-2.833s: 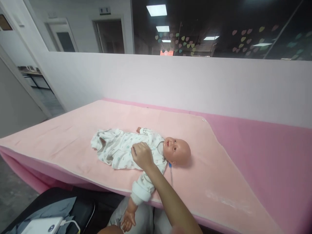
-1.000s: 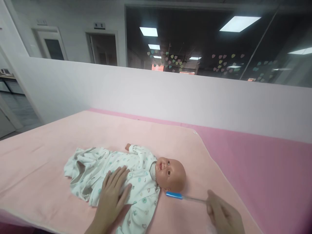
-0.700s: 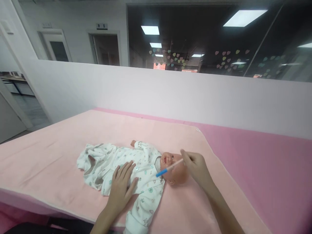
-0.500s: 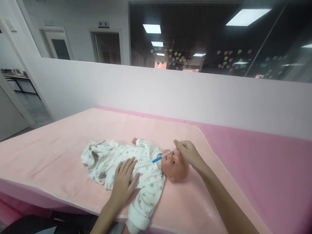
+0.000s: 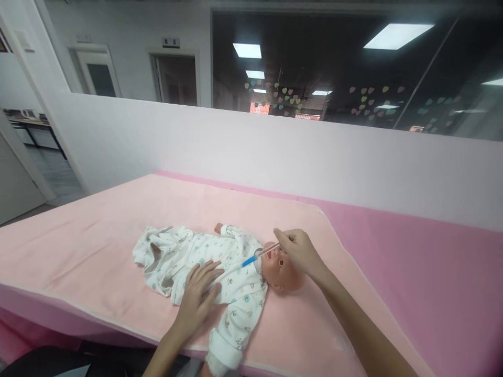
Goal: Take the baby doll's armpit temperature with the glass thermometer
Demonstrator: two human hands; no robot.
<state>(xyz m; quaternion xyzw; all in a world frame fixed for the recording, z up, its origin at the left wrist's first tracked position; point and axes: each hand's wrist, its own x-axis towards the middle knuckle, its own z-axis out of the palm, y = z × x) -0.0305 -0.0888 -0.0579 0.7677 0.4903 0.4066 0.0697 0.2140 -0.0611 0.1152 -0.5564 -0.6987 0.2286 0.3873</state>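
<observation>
A baby doll [image 5: 282, 271] in a white printed romper [image 5: 204, 259] lies on its back on a pale pink towel [image 5: 118, 220], head to the right. My left hand [image 5: 197, 296] rests flat with fingers spread on the doll's belly. My right hand [image 5: 299, 251] hovers over the doll's head, pinching the clear end of a thin stick with a blue tip [image 5: 253, 257]. The blue tip points left, over the doll's neck and collar.
The towel covers a darker pink pad [image 5: 432, 283] that runs along a low white partition wall [image 5: 275, 157]. The pad's front edge is close to me. Dark glass with heart stickers rises above the wall. A doorway and corridor lie at the far left.
My right hand picked up the blue-tipped stick from beside the doll's head and carried it up over the face; the tip now points at the neck. My left hand stayed on the belly.
</observation>
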